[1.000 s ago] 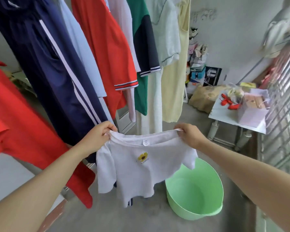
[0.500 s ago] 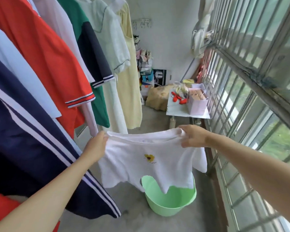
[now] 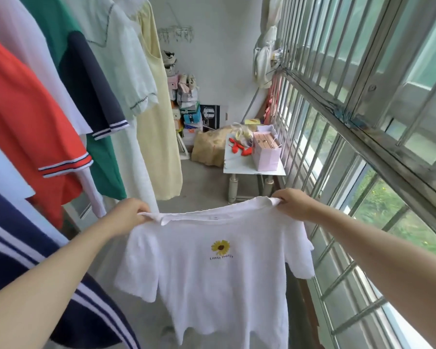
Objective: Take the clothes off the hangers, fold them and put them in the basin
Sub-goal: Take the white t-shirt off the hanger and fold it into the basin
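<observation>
White T-shirt (image 3: 212, 273), one, in two hands (image 3: 126, 217) (image 3: 291, 205)

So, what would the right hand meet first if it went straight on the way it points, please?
Probably the pale yellow dress hanging ahead to the left; the right hand, gripping the white T-shirt, looks to clear the small table, though depth is unclear.

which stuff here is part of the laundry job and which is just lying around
Job: white tee, gripped at the shoulders by the left hand and right hand; red shirt, green shirt and yellow dress, all hanging.

Lying about: table, pink bag on it, sack, boxes.
</observation>
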